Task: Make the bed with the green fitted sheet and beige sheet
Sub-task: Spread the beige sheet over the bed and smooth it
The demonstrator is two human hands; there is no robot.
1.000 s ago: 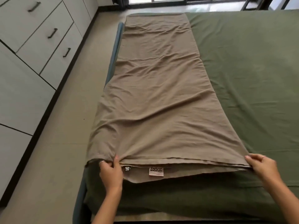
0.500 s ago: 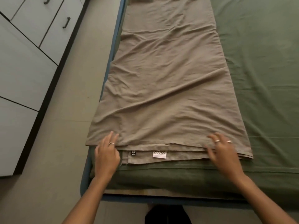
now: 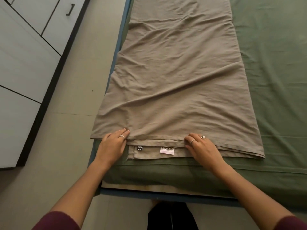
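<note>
**Squaring up the folded beige sheet at the foot of the bed**

We stand at the near end of the bed, and the green fitted sheet [image 3: 272, 67] already covers the mattress, stretched flat and pulled down over the near edge. On top of it, along its left side, lies the beige sheet [image 3: 181, 77], folded lengthwise into a long strip that runs away from us toward the far end; its left edge overhangs the side of the bed a little.

Our left hand [image 3: 112, 144] rests on the near left corner of the strip with its fingers straight and flat, pressing the top layer down. Our right hand [image 3: 201, 147] lies on the near hem a little right of the middle, fingers slightly bent and pressing on the cloth; we cannot tell whether they pinch an edge or only push on it. Between our hands the lower layers peek out past the top one, showing a white label [image 3: 167, 150] and a small black tag [image 3: 140, 147].

We judge that the hands are placed here to line up the stepped layers and hold the end steady, since loose cotton slides easily. The sheet is not yet opened across the bed.

To the left, white drawer fronts [image 3: 28, 52] line the floor [image 3: 66, 123].
</note>
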